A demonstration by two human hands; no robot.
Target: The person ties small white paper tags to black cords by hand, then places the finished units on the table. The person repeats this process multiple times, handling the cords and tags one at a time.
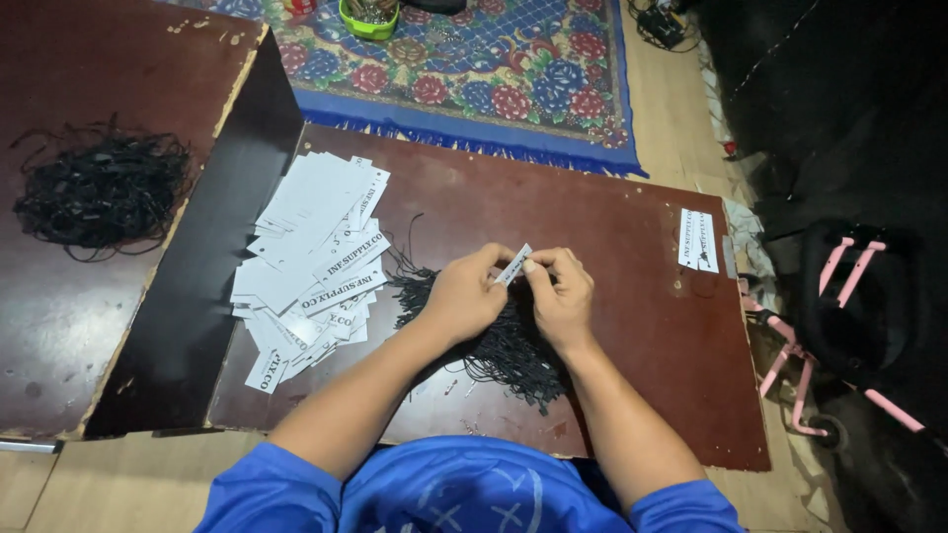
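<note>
between the fingertips sits a white paper tag (513,265) with black print. under the grip, a black tangle of strings (504,345) on a dark reddish-brown board (632,326). left of the grip, white tags (311,262), black-lettered. beyond it, a rug (513,69): blue, red flowers.

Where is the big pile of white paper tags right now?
In the head view, the pile of white tags lies on the brown board, left of the left hand and beside the black strings.

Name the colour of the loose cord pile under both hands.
Black cord pile, head view.
</note>
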